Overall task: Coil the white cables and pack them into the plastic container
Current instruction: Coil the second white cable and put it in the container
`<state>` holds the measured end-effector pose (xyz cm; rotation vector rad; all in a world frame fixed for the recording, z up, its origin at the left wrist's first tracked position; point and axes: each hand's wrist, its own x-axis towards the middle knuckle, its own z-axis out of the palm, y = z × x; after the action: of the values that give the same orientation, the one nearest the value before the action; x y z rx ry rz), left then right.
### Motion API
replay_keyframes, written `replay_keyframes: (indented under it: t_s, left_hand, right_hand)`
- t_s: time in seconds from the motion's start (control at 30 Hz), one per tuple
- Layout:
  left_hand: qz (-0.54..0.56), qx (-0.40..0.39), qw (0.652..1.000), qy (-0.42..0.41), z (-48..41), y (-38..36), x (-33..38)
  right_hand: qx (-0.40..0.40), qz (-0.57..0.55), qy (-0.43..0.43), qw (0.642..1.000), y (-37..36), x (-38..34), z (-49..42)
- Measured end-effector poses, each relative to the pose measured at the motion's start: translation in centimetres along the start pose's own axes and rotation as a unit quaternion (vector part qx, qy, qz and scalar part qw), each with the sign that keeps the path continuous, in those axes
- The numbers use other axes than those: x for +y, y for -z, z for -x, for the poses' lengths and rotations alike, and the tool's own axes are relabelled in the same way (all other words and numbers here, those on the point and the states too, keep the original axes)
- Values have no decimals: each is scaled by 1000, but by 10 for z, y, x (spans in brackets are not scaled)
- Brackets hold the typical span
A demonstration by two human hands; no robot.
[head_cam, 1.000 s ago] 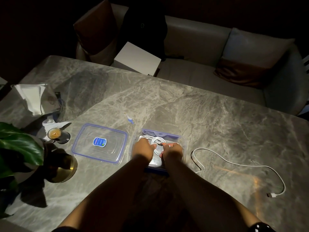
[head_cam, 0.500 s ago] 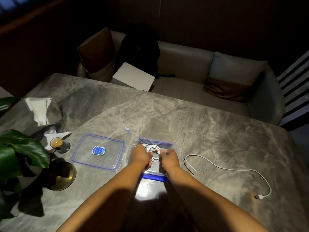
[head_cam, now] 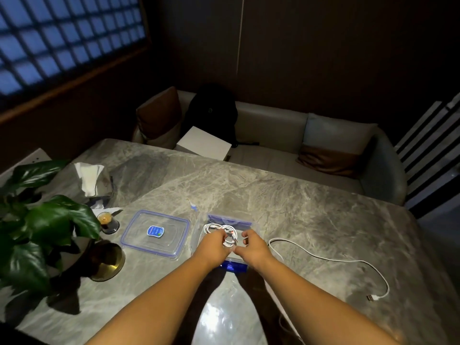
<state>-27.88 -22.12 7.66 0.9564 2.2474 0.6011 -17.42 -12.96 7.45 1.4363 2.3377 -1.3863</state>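
- The plastic container stands open on the marble table, near its front edge, with a blue clip showing at the near side
- A coiled white cable lies inside the container, towards its far left corner
- The left hand reaches into the container, its fingers curled round the near part of the coil
- The right hand hovers over the container's right half, fingers loosely bent; whether it touches the coil cannot be told
- Both hands hide most of the container's floor
- A loose white cable trails uncoiled across the table just right of the container
- The lid lies flat just left of the container
- Further left stand a candle glass, a brass pot and a leafy plant
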Motion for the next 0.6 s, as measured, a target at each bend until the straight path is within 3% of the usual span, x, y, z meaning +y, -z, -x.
replay_keyframes:
  t_s: [0.13, 0.3, 0.6]
  left_hand:
    - [-68, -26, 997, -25, 19, 0, 4]
    - [-126, -33, 990, -45, 30, -1, 4]
    - [-110, -70, 988, -81, 31, -15, 14]
  right_hand:
    - [-10, 126, 98, 987, 11, 6, 22]
    - [-27, 205, 98, 973, 14, 19, 32]
    - [-7, 147, 76, 986, 27, 42, 44]
